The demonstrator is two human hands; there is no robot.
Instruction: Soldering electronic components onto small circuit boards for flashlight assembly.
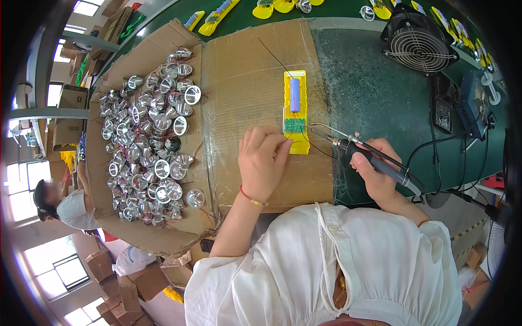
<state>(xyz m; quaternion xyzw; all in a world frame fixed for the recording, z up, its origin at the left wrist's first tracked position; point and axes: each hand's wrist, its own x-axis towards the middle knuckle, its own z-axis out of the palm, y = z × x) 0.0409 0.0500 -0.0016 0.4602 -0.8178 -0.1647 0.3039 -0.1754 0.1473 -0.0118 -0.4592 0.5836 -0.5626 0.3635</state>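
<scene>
A yellow plastic housing [302,145] lies on a cardboard sheet in front of me, holding a blue cylindrical battery [294,96] and a green circuit board [295,126]. My left hand [263,157] is at the board's lower left edge, thumb and fingertips pinched together near thin wires; whatever sits between the fingertips is too small to make out. In my right hand [377,173] is a soldering iron [380,164] with a thin curved metal tube along it. Its tip points left, close to the board's right edge; whether it touches, I cannot tell.
To the left stands an open cardboard box [155,242] full of silver reflector cups [162,169] with wires. A black fan [418,48] and a blue box-shaped device [472,103] stand at the right. More yellow housings [219,17] line the far edge. Another person [76,209] is beyond the box.
</scene>
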